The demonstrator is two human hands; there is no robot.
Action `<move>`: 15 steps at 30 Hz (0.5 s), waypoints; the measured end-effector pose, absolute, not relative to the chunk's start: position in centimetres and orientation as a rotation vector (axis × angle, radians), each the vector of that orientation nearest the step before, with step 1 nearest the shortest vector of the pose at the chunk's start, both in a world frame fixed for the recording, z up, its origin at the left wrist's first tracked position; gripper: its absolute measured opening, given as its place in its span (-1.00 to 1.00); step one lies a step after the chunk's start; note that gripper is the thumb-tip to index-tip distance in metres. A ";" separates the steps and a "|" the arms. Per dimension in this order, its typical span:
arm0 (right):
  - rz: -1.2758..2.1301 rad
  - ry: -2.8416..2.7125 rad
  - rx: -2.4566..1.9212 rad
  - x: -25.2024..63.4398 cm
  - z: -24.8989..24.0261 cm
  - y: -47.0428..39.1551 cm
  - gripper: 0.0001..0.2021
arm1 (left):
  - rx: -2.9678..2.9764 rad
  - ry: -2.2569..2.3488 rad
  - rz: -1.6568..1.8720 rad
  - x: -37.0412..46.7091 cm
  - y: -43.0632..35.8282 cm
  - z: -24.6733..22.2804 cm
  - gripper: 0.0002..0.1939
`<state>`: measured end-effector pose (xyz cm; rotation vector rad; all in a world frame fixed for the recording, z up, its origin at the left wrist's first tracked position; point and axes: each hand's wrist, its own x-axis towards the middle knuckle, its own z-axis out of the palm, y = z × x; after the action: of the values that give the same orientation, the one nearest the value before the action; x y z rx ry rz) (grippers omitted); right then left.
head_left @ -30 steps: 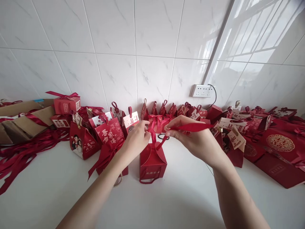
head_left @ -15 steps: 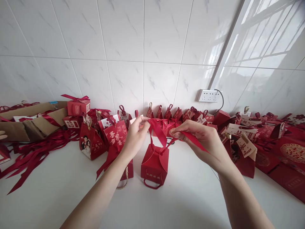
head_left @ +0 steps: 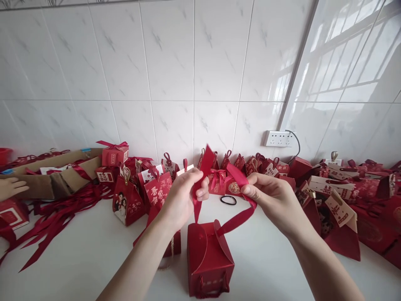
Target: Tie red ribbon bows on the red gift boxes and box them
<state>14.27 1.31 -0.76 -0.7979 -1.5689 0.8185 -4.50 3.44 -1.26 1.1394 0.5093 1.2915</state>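
A small red gift box (head_left: 211, 251) with curved top flaps and a red rope handle stands on the white table in front of me. A red ribbon (head_left: 239, 218) runs through its top, with its two ends raised above it. My left hand (head_left: 189, 192) is closed round one end, whose tip sticks up past the fingers. Between thumb and fingers, my right hand (head_left: 266, 192) pinches the other end, which folds over and loops down to the box. Behind the box lies a black hair tie (head_left: 228, 200).
Finished-looking red boxes and bags line the tiled wall. Loose red ribbons (head_left: 59, 213) lie at left beside an open cardboard box (head_left: 56, 186). Another person's hand (head_left: 12, 188) reaches in at the far left. A white power strip (head_left: 280, 139) is fixed to the wall.
The ribbon ends, crossed above the box before, are now apart, one in each hand. The view has shifted, and the box appears lower and closer. Another person's hand reaches further in at left.
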 end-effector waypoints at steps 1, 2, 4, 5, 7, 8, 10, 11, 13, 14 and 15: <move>0.825 -1.572 -0.793 14.3 -0.8 1.3 -0.70 | 1.163 0.503 1.273 -4.5 3.2 -1.1 -0.71; 0.833 -1.579 -0.788 14.3 -0.8 1.2 -0.70 | 1.181 0.489 1.261 -4.6 3.0 -0.9 -0.71; 0.845 -1.591 -0.789 14.3 -0.8 1.1 -0.72 | 1.195 0.447 1.261 -4.7 2.5 -0.6 -0.78; 0.841 -1.597 -0.793 14.3 -0.9 1.0 -0.73 | 1.202 0.429 1.264 -4.8 2.4 -0.5 -0.83; 0.825 -1.616 -0.795 14.3 -0.9 1.0 -0.76 | 1.241 0.426 1.277 -4.9 2.1 -0.5 -0.89; 0.816 -1.624 -0.785 14.2 -0.9 0.9 -0.77 | 1.286 0.448 1.288 -5.0 2.1 -0.6 -0.89; 0.804 -1.644 -0.747 14.1 -0.8 0.9 -0.80 | 1.396 0.515 1.330 -5.1 2.0 -0.9 -0.89; 0.809 -1.649 -0.728 14.0 -0.8 1.0 -0.81 | 1.434 0.546 1.361 -5.1 2.0 -1.0 -0.88; 0.841 -1.625 -0.694 13.7 -0.9 1.0 -0.84 | 1.450 0.575 1.426 -5.0 2.1 -1.2 -0.72; 0.870 -1.601 -0.682 13.5 -1.0 1.0 -0.85 | 1.428 0.574 1.454 -4.9 2.1 -1.2 -0.61; 0.901 -1.571 -0.673 13.3 -1.1 1.1 -0.86 | 1.396 0.568 1.472 -4.9 2.1 -1.2 -0.52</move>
<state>13.32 1.08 -1.10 -0.6726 -1.5708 0.9006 -4.86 2.08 -1.20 1.3957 0.5679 1.4724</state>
